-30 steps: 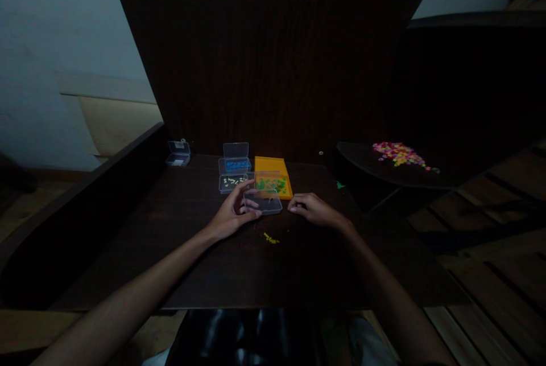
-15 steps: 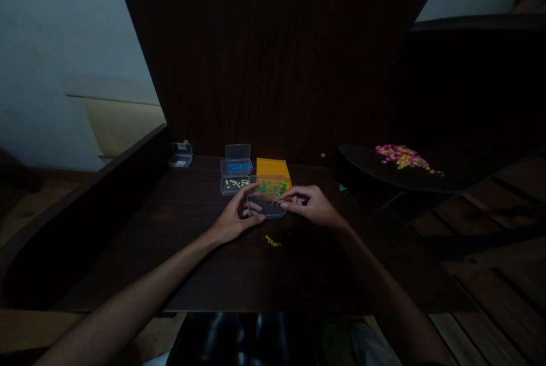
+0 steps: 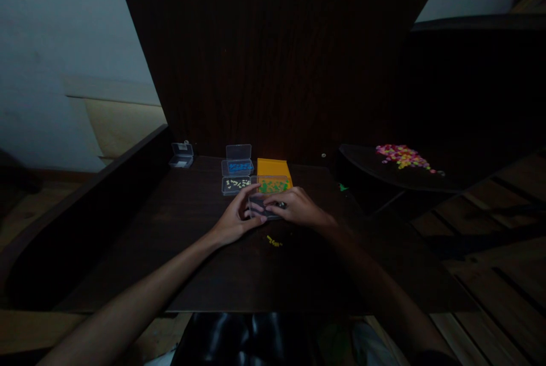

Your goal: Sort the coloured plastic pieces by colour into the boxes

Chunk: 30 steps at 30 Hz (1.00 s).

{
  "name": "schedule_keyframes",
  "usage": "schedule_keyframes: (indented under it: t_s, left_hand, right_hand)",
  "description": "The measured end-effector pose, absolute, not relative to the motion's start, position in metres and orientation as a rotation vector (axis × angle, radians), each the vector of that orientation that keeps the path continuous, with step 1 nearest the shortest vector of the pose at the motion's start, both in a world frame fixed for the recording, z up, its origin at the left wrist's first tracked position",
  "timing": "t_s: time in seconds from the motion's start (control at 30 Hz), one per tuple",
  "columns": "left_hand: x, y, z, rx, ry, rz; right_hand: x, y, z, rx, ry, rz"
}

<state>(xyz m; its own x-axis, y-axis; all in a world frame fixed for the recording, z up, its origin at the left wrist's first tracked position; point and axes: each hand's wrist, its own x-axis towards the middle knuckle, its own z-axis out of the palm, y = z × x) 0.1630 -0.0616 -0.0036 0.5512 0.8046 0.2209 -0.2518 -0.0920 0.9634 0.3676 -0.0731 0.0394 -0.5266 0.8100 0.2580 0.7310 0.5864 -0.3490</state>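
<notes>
A small clear plastic box (image 3: 261, 201) sits on the dark wooden table (image 3: 205, 263) in front of me. My left hand (image 3: 234, 217) curls around the box's left side, fingers on it. My right hand (image 3: 296, 208) lies over the box's right part, fingers bent down onto it. Behind the box stands an orange tray (image 3: 274, 175) with green beads (image 3: 273, 186). A few yellow beads (image 3: 273, 240) lie loose on the table just below my hands.
Two open clear boxes stand left of the tray, one with blue beads (image 3: 237, 166), one with pale beads (image 3: 235, 184). Another small clear box (image 3: 181, 156) is at the back left. A heap of mixed coloured beads (image 3: 401, 155) lies on a dark round surface at right.
My right hand has moved left from beside the clear box onto its top. My left hand has stayed on the box's left side.
</notes>
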Motion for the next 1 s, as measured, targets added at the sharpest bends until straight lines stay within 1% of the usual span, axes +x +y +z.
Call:
schedule_keyframes:
  t_s: [0.3,0.4,0.5,0.63,0.7,0.87,1.0]
  left_hand:
    - [0.163,-0.062,-0.003,1.386,0.508,0.957]
    - [0.162,-0.061,-0.002,1.388,0.519,0.967]
    - [0.162,-0.059,-0.001,1.394,0.543,0.978]
    - [0.16,-0.055,-0.002,1.385,0.56,1.003]
    - [0.16,-0.054,-0.003,1.38,0.568,1.013]
    - [0.159,-0.053,-0.002,1.365,0.595,1.036]
    - [0.158,-0.053,-0.001,1.361,0.6,1.037]
  right_hand:
    - [0.369,-0.074,0.042,-1.173,-2.416,0.254]
    - [0.374,-0.078,0.046,-1.146,-2.298,0.195]
    - [0.384,-0.085,0.051,-1.217,-2.143,0.127]
    - [0.402,-0.092,0.047,-1.275,-2.046,0.129]
    - [0.41,-0.093,0.039,-1.302,-2.058,0.201]
    - [0.421,-0.088,0.018,-1.279,-2.34,0.563]
    - [0.422,-0.084,0.008,-1.232,-2.442,0.655]
